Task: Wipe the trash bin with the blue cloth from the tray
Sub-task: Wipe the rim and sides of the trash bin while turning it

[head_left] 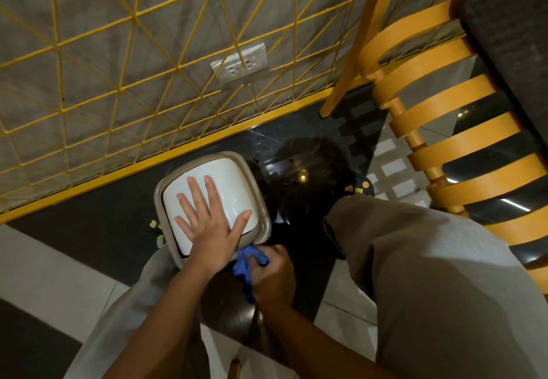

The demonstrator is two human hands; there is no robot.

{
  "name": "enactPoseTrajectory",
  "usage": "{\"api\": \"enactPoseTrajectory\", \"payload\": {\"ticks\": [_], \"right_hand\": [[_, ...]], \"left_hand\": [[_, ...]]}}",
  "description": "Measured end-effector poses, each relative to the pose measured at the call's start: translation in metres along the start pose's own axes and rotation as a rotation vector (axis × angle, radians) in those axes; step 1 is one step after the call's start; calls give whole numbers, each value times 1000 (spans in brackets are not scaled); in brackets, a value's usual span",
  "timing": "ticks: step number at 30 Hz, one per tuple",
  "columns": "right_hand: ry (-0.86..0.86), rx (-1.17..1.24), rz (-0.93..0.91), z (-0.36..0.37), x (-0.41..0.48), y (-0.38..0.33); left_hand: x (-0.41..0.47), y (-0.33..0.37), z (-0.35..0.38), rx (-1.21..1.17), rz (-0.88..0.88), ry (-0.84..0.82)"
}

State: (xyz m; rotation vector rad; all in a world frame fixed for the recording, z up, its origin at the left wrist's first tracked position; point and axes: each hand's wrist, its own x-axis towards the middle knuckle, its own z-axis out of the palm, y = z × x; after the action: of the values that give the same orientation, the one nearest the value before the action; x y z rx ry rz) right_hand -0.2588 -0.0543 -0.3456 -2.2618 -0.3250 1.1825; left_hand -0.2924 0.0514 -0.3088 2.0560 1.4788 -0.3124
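The trash bin point(255, 200) stands on the dark floor near the wall, seen from above, with a white swing lid inside a beige rim. My left hand point(210, 224) lies flat on the lid with its fingers spread. My right hand point(274, 274) is closed around the crumpled blue cloth point(247, 263) and holds it against the bin's near right corner, just below the rim. The bin's side under the cloth is hidden. No tray is in view.
A yellow wire grid point(148, 82) covers the grey wall behind the bin, with a socket plate point(239, 62). An orange slatted chair point(444, 129) stands at the right. My trouser legs point(430, 274) flank the bin. A few small scraps point(153, 224) lie left of the bin.
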Motion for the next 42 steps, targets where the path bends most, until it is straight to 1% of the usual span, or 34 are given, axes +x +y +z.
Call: {"api": "enactPoseTrajectory", "payload": {"ticks": [2,3,9,14,17,19,23,27,30,36,38,42], "right_hand": [[81,-13,36,-8,5,1],[94,-29,41,-10,6,1],[34,-36,57,-9,8,-3],[95,22,97,-24,19,-9],[116,48,51,-37,40,-20],[80,31,4,-46,56,-28],[-61,-9,-26,-54,72,-34],[-78,103,14,-55,65,-29],[-79,176,33,-63,64,-33],[7,325,27,-83,76,-47],[24,337,24,-83,78,-47],[6,340,70,-81,76,-42]], "left_hand": [[0,0,0,11,-4,2],[0,-1,0,14,-4,6],[0,-1,0,19,0,4],[0,-2,0,31,10,-2],[0,-2,1,35,9,3],[0,-1,0,40,7,7],[2,0,-3,85,-5,-18],[5,-6,-12,159,80,-58],[6,-14,-21,227,154,-123],[1,-37,-38,362,264,-232],[-1,-45,-42,396,309,-249],[-7,-64,-46,452,406,-263]]}}
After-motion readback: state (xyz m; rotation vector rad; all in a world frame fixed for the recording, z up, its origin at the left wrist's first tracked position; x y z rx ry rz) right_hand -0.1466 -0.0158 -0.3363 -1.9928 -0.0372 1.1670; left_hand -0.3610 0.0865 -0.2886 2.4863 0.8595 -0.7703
